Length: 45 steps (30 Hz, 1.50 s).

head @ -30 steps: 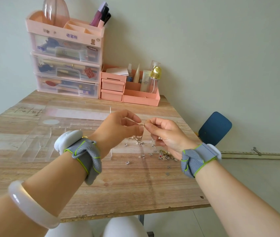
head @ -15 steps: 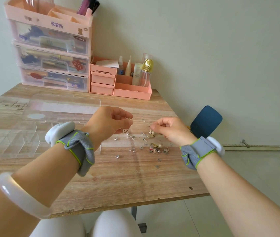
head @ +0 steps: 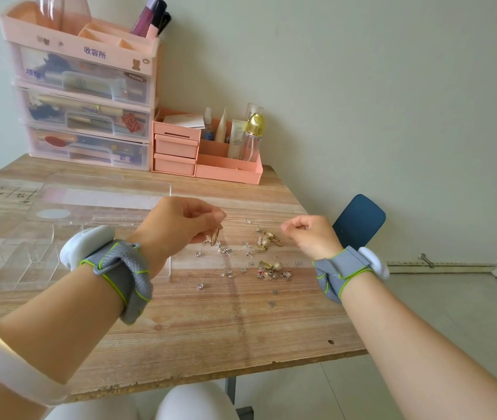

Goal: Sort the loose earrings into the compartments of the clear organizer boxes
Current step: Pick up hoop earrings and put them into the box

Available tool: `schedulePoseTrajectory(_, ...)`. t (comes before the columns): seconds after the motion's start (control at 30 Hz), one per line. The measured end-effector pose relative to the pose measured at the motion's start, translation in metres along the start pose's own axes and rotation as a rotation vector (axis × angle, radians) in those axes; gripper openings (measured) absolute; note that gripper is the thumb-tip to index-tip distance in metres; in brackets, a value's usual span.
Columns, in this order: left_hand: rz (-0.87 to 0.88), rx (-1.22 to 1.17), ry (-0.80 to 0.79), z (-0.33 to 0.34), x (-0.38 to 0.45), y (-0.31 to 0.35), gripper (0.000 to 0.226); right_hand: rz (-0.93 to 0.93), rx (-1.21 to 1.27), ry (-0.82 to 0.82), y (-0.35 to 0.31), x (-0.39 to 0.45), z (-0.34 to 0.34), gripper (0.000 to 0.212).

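Note:
My left hand is raised over the table and pinches a thin gold hoop earring that dangles from its fingertips. About a hand's width to the right, my right hand hovers with its fingers curled and nothing visible in them. Below and between both hands lies a scatter of loose earrings: small silver studs, gold hoops and pearl drops. The clear organizer box lies flat to the left, partly behind my left wrist, its lid open toward the back.
A tall pink drawer tower and a low pink desk organizer with bottles stand against the back wall. A dark blue chair back rises beyond the table's right edge. The table's front edge is rough and chipped.
My two hands, which met at one earring, have pulled apart. The left keeps the gold hoop; the right has let go and moved to the right. The camera shifted slightly.

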<state>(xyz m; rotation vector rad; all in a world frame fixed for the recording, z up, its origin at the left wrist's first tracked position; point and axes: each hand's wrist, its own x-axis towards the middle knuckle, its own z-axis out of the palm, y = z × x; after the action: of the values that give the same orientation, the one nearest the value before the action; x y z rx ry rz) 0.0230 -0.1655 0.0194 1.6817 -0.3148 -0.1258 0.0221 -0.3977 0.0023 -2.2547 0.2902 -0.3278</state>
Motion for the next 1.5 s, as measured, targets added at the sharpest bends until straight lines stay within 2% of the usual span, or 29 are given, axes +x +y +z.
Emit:
schedulePoseTrajectory(0.17, 0.013, 0.087, -0.028, -0.002, 0.008, 0.000, 0.026, 0.019, -0.095, 0.013, 0.003, 0.017, 0.012, 0.008)
schedulePoseTrajectory(0.27, 0.055, 0.138, -0.052, -0.005, 0.009, 0.001, 0.021, 0.018, -0.134, -0.007, 0.002, 0.026, 0.019, 0.007)
schedulePoseTrajectory(0.43, 0.081, 0.231, -0.051, -0.009, 0.015, 0.000, 0.018, 0.061, -0.211, -0.066, 0.001, 0.038, 0.028, 0.017)
schedulePoseTrajectory(0.53, 0.074, 0.260, -0.056, -0.010, 0.017, 0.000, 0.017, 0.099, -0.243, -0.092, 0.000, 0.043, 0.029, 0.011)
schedulePoseTrajectory(0.67, 0.076, 0.287, -0.061, -0.008, 0.017, 0.000, 0.015, 0.118, -0.312, -0.145, -0.003, 0.046, 0.029, 0.027)
schedulePoseTrajectory(0.77, 0.070, 0.300, -0.059, -0.007, 0.017, 0.000, 0.013, 0.117, -0.322, -0.174, -0.002, 0.047, 0.030, 0.019)
schedulePoseTrajectory(0.83, 0.068, 0.303, -0.055, -0.007, 0.017, -0.001, 0.012, 0.096, -0.292, -0.164, 0.001, 0.046, 0.028, 0.016)
schedulePoseTrajectory(1.03, 0.050, 0.348, -0.017, -0.004, 0.020, -0.001, 0.008, 0.020, -0.203, -0.079, 0.004, 0.044, 0.022, 0.028)
schedulePoseTrajectory(1.23, 0.115, 0.370, -0.011, -0.007, 0.019, -0.001, 0.014, -0.126, 0.036, -0.011, -0.011, 0.036, 0.025, 0.025)
schedulePoseTrajectory(1.33, 0.165, 0.461, 0.000, -0.007, 0.018, -0.002, 0.011, -0.201, 0.185, -0.063, -0.029, 0.027, 0.028, 0.021)
schedulePoseTrajectory(1.5, 0.266, 0.626, 0.037, -0.011, 0.015, -0.001, 0.014, -0.227, 0.331, -0.253, -0.052, 0.008, 0.032, 0.014)
